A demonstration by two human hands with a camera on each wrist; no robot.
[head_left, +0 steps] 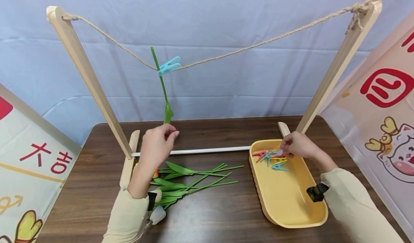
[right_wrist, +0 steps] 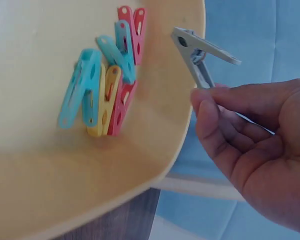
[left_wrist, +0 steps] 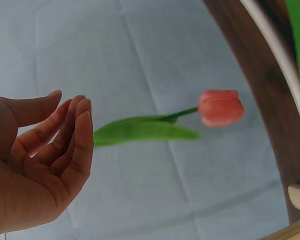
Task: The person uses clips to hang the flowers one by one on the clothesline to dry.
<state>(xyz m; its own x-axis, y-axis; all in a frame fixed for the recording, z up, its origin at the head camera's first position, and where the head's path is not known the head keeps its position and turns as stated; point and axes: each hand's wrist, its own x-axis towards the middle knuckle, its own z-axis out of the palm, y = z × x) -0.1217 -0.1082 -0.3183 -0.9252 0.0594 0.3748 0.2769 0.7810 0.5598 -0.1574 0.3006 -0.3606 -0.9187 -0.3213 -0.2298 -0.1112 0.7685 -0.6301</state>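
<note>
Over the yellow basin [head_left: 288, 196], my right hand [head_left: 299, 146] pinches a grey clothespin [right_wrist: 196, 55] by one end between thumb and forefinger. Several red, blue and yellow clothespins [right_wrist: 107, 95] lie below it in the basin. A pink tulip [left_wrist: 221, 108] hangs bloom-down from the rope, its stem [head_left: 164, 88] clipped by a light blue clothespin [head_left: 169, 66]. Close by its leaf [left_wrist: 145, 131] is my left hand [head_left: 158, 142], fingers loosely bent, thumb apart from them and nothing between. In the head view that hand hides the tulip's bloom.
A twine rope [head_left: 252, 48] sags between two wooden posts [head_left: 87, 74], joined low down by a white rod [head_left: 210, 150]. Several tulips with green stems [head_left: 207, 180] lie on the dark wooden table [head_left: 207, 218], partly under the left forearm. A pale blue cloth [head_left: 226, 85] hangs behind.
</note>
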